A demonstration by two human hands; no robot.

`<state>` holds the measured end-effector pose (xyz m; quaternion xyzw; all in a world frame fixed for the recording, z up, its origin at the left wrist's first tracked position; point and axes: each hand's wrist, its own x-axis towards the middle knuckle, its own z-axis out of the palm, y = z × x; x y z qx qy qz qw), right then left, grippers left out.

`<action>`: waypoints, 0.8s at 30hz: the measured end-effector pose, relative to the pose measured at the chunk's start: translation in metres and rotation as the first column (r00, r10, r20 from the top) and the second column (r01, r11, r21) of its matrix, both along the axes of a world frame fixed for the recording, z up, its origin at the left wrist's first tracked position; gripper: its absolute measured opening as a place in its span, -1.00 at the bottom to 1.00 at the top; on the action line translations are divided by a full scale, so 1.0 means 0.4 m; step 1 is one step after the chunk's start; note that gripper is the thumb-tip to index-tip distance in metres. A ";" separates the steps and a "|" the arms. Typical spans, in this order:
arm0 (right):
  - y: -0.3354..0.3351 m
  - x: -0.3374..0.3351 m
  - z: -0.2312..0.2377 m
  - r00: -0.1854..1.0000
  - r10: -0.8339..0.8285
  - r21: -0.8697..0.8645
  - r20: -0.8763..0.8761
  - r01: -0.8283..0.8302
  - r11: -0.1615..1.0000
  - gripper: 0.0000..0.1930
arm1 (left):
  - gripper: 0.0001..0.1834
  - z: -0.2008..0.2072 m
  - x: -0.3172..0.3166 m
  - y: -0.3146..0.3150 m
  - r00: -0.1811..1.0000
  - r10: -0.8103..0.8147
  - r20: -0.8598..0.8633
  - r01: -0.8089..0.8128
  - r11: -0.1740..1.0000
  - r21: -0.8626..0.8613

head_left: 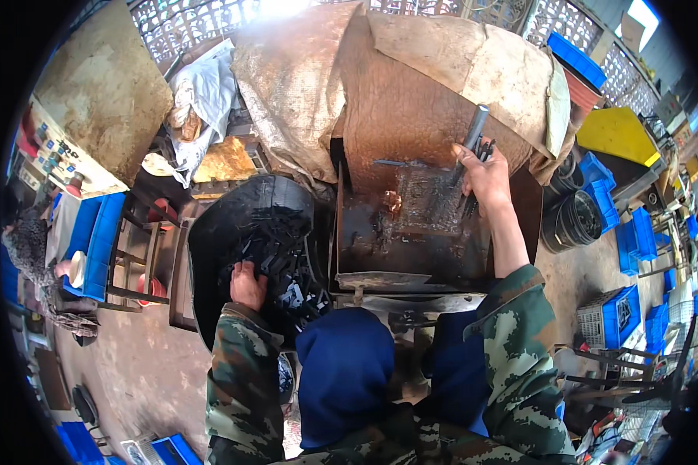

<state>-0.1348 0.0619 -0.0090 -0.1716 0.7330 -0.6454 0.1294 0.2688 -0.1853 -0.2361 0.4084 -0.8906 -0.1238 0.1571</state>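
Observation:
On the left, my left hand (248,285) reaches down into a black bin (200,271) among a heap of small dark metal pieces (278,249). Its fingers are curled together against the pile, and their tips are out of sight. My right hand (488,180) is closed around a grey metal bar (478,125), held tilted up, with several thin dark strips beside it in the same grip. It is over the right side of a dirty metal tray (364,263). A rough rectangular plate (426,200) lies in the tray, and a small shiny copper-coloured lump (392,203) sits at its left edge.
Brown stained sheets (411,93) drape behind the tray. A control box (70,155) and a blue bin (105,240) stand at the left, near another person (43,263). Dark buckets (578,221), blue crates (636,232) and a yellow panel (616,136) are at the right.

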 end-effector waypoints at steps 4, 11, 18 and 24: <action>-0.001 0.009 0.007 1.000 -0.006 -0.011 -0.017 0.006 1.000 -0.80 | -0.70 -0.028 0.016 -0.023 0.983 0.027 -0.183 -0.016 0.998 0.062; -0.004 0.005 -0.002 1.000 0.005 0.003 -0.014 -0.005 1.000 -0.80 | -0.78 -0.032 0.073 -0.011 0.926 -0.010 -0.378 0.018 1.000 0.017; 0.003 -0.001 -0.004 1.000 -0.009 -0.026 -0.016 0.009 1.000 -0.80 | -0.90 0.081 0.071 0.070 0.919 0.058 -0.390 0.071 0.949 0.308; -0.003 0.002 -0.009 1.000 0.017 -0.048 0.017 -0.016 0.999 -0.82 | -0.90 -0.006 0.110 0.050 0.819 0.016 -0.574 0.196 0.932 0.305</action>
